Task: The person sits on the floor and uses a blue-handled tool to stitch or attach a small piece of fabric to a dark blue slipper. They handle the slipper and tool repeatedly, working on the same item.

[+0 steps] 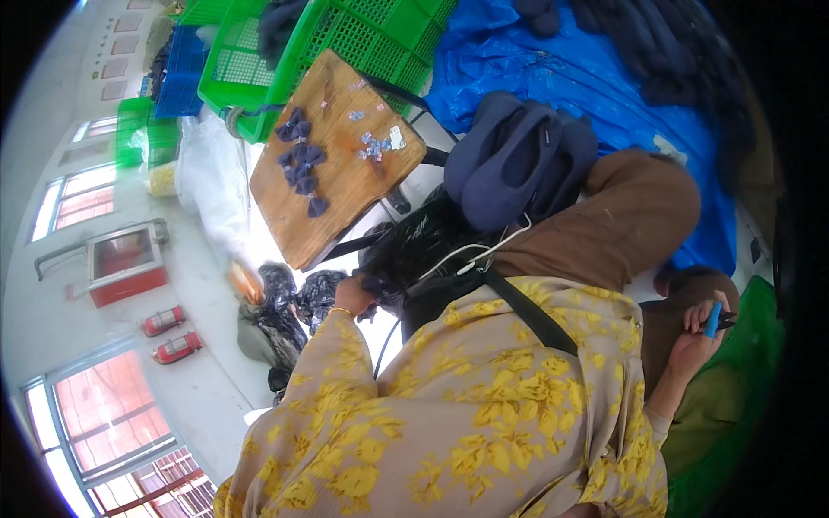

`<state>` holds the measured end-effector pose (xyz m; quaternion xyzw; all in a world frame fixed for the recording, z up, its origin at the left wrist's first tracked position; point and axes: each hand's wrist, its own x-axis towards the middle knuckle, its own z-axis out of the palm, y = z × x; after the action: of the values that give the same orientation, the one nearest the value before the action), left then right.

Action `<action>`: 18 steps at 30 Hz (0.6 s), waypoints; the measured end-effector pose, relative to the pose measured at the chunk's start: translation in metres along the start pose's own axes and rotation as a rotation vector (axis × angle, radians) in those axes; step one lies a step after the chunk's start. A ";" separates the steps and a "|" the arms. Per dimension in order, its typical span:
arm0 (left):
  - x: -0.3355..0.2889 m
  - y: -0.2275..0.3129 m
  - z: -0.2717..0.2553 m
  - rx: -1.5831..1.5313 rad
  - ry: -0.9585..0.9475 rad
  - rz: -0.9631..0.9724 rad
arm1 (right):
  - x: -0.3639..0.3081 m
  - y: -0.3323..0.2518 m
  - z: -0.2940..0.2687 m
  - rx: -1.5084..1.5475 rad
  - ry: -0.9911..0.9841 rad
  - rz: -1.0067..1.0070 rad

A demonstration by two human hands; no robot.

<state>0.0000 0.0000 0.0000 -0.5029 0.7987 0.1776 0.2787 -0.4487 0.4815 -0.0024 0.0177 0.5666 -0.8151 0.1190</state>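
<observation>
My left hand (352,295) is closed on a dark piece of cloth (378,288), beside a shiny black plastic bag (419,242). Away at the right, the fingers of my right hand (696,341) wrap a small blue-and-black tool (713,319) that looks like thread snips. On my knee rest dark blue, shoe-shaped fabric pieces (518,164) with oval openings. A white cord (484,250) loops over my lap. Several dark bows (302,160) lie in a row on a wooden board top (289,211), with small printed tags (376,147) near them.
Green plastic baskets (367,39) stand behind the board. Blue sheeting (492,60) with dark items on it spreads at the far right. Black bags (281,298) sit on the floor to the left, below a wall with red fire extinguishers (177,347). Green fabric (751,380) lies at the right.
</observation>
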 end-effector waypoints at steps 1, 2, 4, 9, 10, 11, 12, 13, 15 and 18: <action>0.001 0.000 -0.015 -0.012 -0.017 -0.008 | 0.000 0.004 0.008 0.004 -0.009 -0.020; 0.001 -0.017 -0.024 -0.089 0.059 0.014 | 0.000 0.009 0.015 0.011 -0.016 -0.036; -0.036 0.007 -0.055 -0.310 -0.151 -0.139 | -0.008 -0.005 0.004 -0.008 0.001 -0.041; -0.076 0.031 -0.155 -0.740 -0.128 -0.139 | -0.003 0.003 -0.003 0.073 -0.001 -0.060; -0.082 0.038 -0.173 -0.765 -0.067 -0.098 | -0.003 0.004 -0.003 0.083 -0.003 -0.051; -0.087 0.044 -0.192 -0.785 -0.001 -0.055 | -0.003 0.006 -0.001 0.099 -0.003 -0.043; -0.078 0.054 -0.207 -0.828 0.078 -0.014 | -0.005 0.004 -0.004 0.102 -0.003 -0.058; -0.067 0.062 -0.220 -0.872 0.154 0.030 | -0.006 0.004 -0.005 0.104 -0.006 -0.082; -0.042 0.052 -0.234 -0.917 0.276 0.133 | -0.005 0.008 -0.006 0.116 -0.028 -0.102; -0.002 0.074 -0.245 -0.805 0.417 0.186 | -0.013 0.006 -0.003 0.101 0.009 -0.118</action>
<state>-0.1315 -0.1047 0.1934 -0.5221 0.7469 0.3932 -0.1224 -0.4349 0.4848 -0.0068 -0.0060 0.5254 -0.8481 0.0674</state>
